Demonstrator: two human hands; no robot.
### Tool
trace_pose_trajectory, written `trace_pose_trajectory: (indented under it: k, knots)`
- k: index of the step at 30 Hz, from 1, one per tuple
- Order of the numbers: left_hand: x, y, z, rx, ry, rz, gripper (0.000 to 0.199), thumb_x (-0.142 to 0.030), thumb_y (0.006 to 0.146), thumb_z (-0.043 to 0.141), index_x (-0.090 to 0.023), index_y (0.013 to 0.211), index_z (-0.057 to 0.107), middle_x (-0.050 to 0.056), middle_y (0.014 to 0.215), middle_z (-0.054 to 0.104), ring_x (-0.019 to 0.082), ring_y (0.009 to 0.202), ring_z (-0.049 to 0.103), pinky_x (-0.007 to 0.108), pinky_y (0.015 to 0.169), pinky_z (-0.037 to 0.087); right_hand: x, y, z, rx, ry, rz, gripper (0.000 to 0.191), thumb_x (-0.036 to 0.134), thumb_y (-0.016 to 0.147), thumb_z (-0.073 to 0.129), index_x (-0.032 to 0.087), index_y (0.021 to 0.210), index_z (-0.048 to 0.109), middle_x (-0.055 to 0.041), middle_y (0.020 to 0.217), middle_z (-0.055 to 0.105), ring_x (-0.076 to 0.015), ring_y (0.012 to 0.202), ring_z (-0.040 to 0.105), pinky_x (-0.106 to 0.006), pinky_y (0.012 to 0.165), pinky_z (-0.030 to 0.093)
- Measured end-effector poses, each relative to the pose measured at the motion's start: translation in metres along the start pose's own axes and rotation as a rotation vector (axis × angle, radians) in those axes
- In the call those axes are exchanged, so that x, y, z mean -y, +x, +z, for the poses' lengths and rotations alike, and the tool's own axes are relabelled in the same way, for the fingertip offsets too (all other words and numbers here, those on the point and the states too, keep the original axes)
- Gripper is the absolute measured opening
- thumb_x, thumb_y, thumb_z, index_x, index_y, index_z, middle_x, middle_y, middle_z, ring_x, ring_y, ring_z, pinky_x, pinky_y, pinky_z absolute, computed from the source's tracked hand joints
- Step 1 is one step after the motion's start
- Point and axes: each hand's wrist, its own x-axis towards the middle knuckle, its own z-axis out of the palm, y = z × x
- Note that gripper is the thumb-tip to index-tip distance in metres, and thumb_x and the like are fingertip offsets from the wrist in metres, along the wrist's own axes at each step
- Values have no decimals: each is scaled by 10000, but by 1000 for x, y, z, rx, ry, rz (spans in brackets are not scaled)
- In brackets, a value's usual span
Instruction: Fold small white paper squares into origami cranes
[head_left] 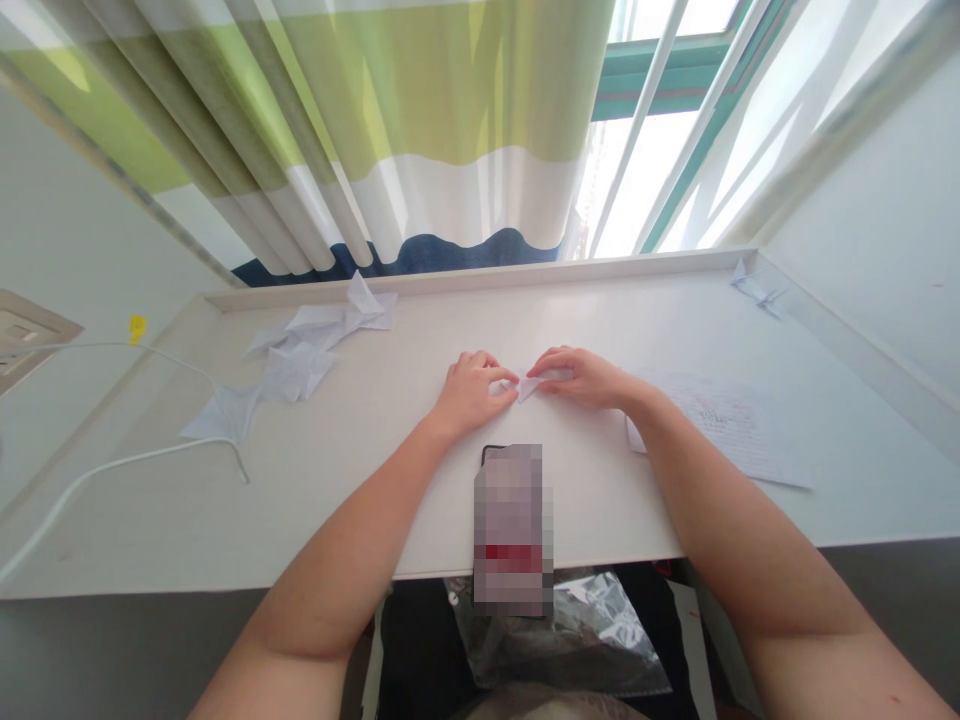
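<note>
Both your left hand and right hand pinch one small folded white paper, fingers nearly closed, behind the near edge of the long white desk.

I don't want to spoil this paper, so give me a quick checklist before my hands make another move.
1. Small paper piece steadied on both sides: ok, left hand and right hand both pinch it.
2. Creases neat: cannot tell, the hands cover much of it.
3. Folded papers apart from the hands: ok, they lie off to the left.
4. Written sheet clear of the right forearm: not ok, the forearm crosses over part of it in this view.
5. Phone-like object within the desk's front edge: not ok, its lower end shows past it.
</note>
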Motion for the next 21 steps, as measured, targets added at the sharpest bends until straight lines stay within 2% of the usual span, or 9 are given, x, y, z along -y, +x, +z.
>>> trace_pose_trajectory:
  k: [6, 10, 12, 16, 21]
  knots:
    - [1, 0, -2, 3, -12, 4, 216, -366, 961, 744, -348, 1136, 871, 66, 1196, 686, 303, 1237, 566, 504, 1163, 437, -1, 0, 8, -34, -51, -7, 216, 447, 987, 709, 335, 1076, 872, -73, 1098, 764, -294, 1140, 673, -537, 1109, 502]
    - [0, 1, -2, 0, -14, -6, 195, -369, 955, 757, -354, 1109, 876, 62, 1198, 688, 302, 1239, 568, 500, 1169, 435, 1, -2, 11, -20, -150, 23, 184, 445, 1011, 717, 384, 1110, 859, -89, 1373, 670, -343, 1394, 559, -616, 1230, 432]
    - [0, 1, -1, 1, -19, -7, 183, -362, 952, 754, -353, 1088, 876, 59, 1200, 688, 301, 1243, 566, 500, 1173, 430, 1, -3, 10, 19, -177, 36, 164, 430, 1020, 711, 393, 1087, 857, -82, 1442, 634, -353, 1444, 524, -634, 1250, 419]
    - [0, 1, 0, 4, -28, -2, 178, -349, 951, 742, -343, 1074, 870, 59, 1200, 687, 301, 1248, 561, 499, 1178, 422, -1, -3, 9, 64, -175, 43, 169, 436, 1024, 698, 394, 1059, 858, -67, 1471, 625, -355, 1471, 494, -628, 1251, 426]
    - [-1, 0, 3, -12, -24, 10, 167, -353, 955, 739, -333, 1076, 852, 59, 1211, 683, 301, 1255, 561, 502, 1175, 416, -2, 1, 12, 36, -199, 53, 211, 467, 1036, 663, 357, 1044, 842, -80, 1425, 648, -364, 1429, 508, -645, 1278, 368]
